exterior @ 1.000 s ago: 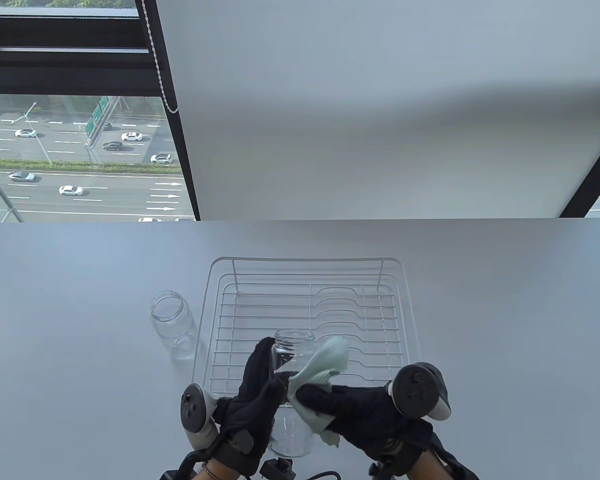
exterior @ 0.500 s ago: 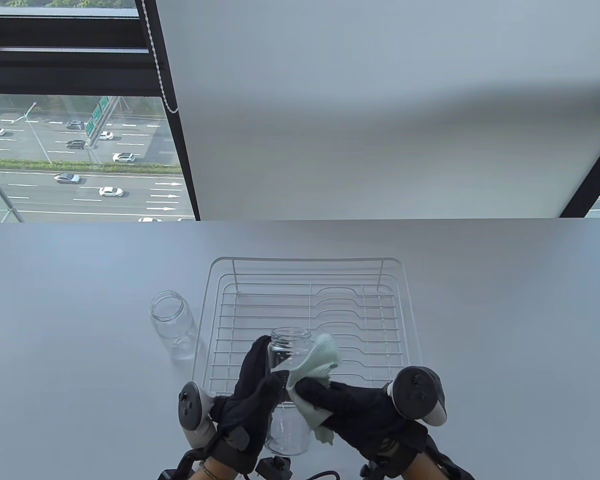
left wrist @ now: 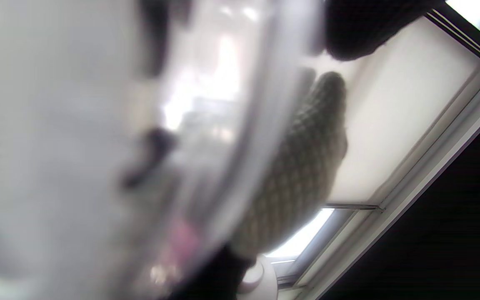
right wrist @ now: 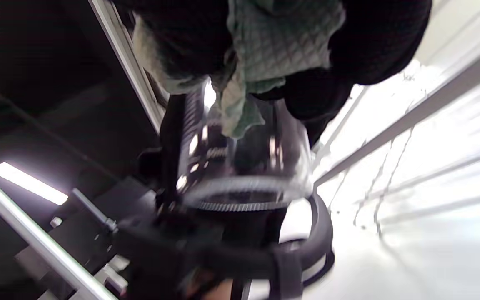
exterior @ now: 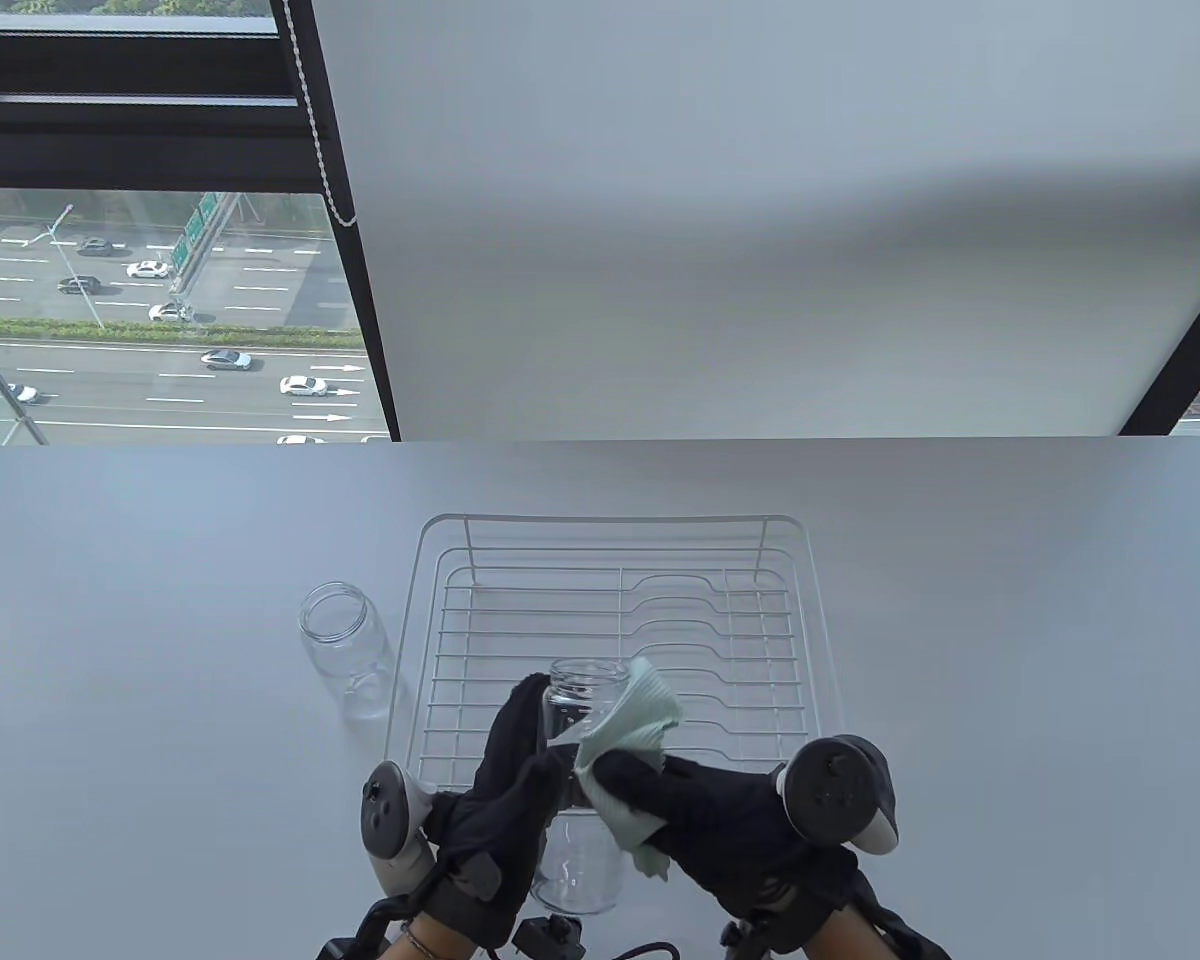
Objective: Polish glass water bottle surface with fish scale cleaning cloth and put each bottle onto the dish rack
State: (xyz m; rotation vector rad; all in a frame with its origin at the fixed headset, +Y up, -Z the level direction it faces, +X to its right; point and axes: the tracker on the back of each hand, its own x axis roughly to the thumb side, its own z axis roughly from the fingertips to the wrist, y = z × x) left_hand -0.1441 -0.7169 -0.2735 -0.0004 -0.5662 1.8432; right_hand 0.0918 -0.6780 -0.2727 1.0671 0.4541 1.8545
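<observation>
Now, quick notes:
left hand (exterior: 500, 800): fingers curled round the held bottle (exterior: 582, 790), 6 o'clock on the table (exterior: 160, 600).
right hand (exterior: 720, 820): fingers pinching the green cloth (exterior: 635, 735) against the bottle's right side.
held bottle: tilted, mouth toward 12, lifted over the rack's near edge.
second bottle (exterior: 345, 650): upright at 9 o'clock of the rack (exterior: 615, 640), just beside it.
rack: white wire, table centre.
wrist views: blurred glass and cloth.

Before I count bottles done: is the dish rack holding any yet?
No. The dish rack shows only bare wires; one bottle stands beside it, the other is in hand.
</observation>
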